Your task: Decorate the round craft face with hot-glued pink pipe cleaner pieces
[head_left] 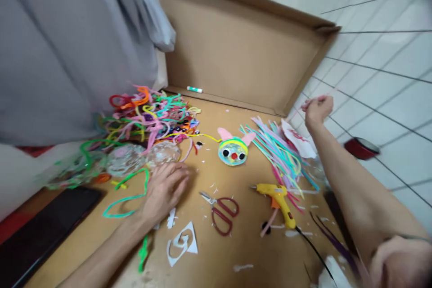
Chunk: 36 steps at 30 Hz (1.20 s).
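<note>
Even, soft indoor light, faint shadows; motion blur throughout, with wide-angle bending at the edges.

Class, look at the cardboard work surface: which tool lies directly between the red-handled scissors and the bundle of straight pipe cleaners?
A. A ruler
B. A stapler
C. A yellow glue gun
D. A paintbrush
C: the yellow glue gun lies right of the scissors, beside the straight pipe cleaners.
</note>
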Available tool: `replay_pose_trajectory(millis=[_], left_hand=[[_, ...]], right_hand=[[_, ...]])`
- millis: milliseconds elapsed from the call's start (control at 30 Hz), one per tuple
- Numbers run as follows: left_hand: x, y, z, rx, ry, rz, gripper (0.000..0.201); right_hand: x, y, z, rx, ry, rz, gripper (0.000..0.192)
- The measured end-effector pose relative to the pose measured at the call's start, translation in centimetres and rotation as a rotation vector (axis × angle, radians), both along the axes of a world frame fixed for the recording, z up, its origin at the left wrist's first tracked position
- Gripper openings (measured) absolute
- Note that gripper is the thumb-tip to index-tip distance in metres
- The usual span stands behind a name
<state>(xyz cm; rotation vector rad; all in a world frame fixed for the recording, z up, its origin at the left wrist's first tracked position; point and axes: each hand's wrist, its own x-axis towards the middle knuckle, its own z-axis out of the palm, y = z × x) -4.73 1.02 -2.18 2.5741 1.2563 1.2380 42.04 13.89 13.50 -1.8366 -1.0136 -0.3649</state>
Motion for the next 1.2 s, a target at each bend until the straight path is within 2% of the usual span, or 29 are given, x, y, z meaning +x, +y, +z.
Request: replay_pose_trajectory(millis=[67,133,200,267,300,333,433,500,567,667,733,800,867,900,967,1033,1100,1200], left_hand=[[0.1,0.1,-0.2,0.016,-0.011,-0.024,0.015],[0.4,0.0,-0.2,0.035,-0.033,-0.030,0.015],[0.7,-0.3,-0.1,0.059,-0.079,-0.013,0.016],[1.0,-0.8,0.4,0.116,-0.165,0.038,0.024],[1.1,-1.1,0.8,0.157,-0.206,0.060,0.030],[1.2,-1.5,1.3,0.207,-0.249,0.081,0.034],[2.1,-3.1,3.8,0.324,-0.336,0.080,0.045],[3.1,-3.9,5.6,0.364,-0.271,0.014,0.042],[4.3,-4.3,6.7,0.277,-0.144,-0.025,0.035],[5.5,-3.7,6.5,0.190,-0.068,-0.080,0.033],[5.5,-2.9,5.4,0.154,-0.088,-0.081,0.036],[5.1,-2.1,4.4,0.144,-0.117,-0.059,0.037],[4.4,-1.6,3.7,0.151,-0.101,-0.042,0.036],[4.1,-1.4,3.6,0.154,-0.080,-0.037,0.036],[3.6,-1.2,3.7,0.160,-0.052,-0.033,0.035],[3.3,-1.2,3.9,0.163,-0.051,-0.031,0.035],[3.3,-1.2,4.0,0.162,-0.067,-0.035,0.034],[3.5,-1.3,3.9,0.135,-0.138,-0.073,0.032]], right_hand=[[-0.6,-1.0,1.9,0.263,0.210,0.022,0.022],[-2.1,-2.1,3.9,0.461,0.320,0.089,0.019],[-4.7,-3.8,5.5,0.590,0.448,0.180,0.018],[-8.6,-6.3,5.8,0.631,0.550,0.336,0.010],[-11.1,-7.9,5.4,0.617,0.584,0.436,0.005],[-13.9,-9.8,4.7,0.602,0.610,0.534,0.008],[-22.6,-15.8,0.9,0.563,0.726,0.757,0.019],[-27.3,-19.0,-1.9,0.485,0.881,0.869,0.018],[-29.9,-20.5,-4.3,0.440,1.024,0.932,0.017],[-29.9,-20.4,-6.9,0.459,1.127,0.880,0.020],[-28.5,-19.8,-8.1,0.403,1.046,0.812,0.020],[-27.2,-19.6,-8.9,0.446,0.827,0.623,0.018],[-26.4,-19.8,-9.3,0.491,0.501,0.398,0.017],[-26.2,-19.9,-9.5,0.471,0.325,0.336,0.018],[-26.3,-19.9,-9.8,0.326,0.013,0.349,0.022],[-26.5,-19.6,-10.1,0.138,-0.184,0.461,0.026],[-26.7,-19.1,-10.4,0.026,-0.229,0.550,0.027],[-26.8,-18.5,-10.8,0.020,-0.058,0.649,0.022]])
